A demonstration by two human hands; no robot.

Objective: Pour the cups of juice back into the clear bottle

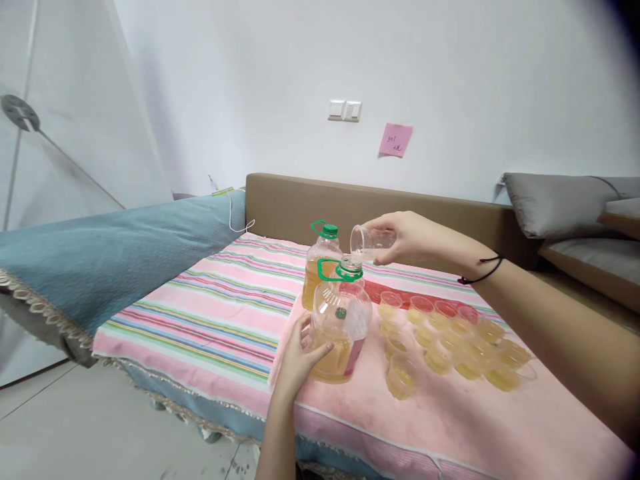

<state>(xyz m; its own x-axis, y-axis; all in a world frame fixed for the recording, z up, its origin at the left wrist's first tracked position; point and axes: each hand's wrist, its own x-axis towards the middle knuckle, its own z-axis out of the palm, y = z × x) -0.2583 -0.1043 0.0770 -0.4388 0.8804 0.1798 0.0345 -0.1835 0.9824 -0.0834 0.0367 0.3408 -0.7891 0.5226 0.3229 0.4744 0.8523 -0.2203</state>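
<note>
Currently, one cup (376,241) is in progress: the right hand (411,239) grips it, tipped at the uncapped bottle (327,303); the left hand (296,367), half-curled, braces the bottle; other cups (401,379) remain unemptied.

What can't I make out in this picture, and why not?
All in the head view:
- Rear jug: lower right side, behind the front jug.
- Tilted cup: base end, covered by the right hand.
- Clustered cups: exact count, because they overlap and blur.
- Pink note: writing too small to read surely.
</note>
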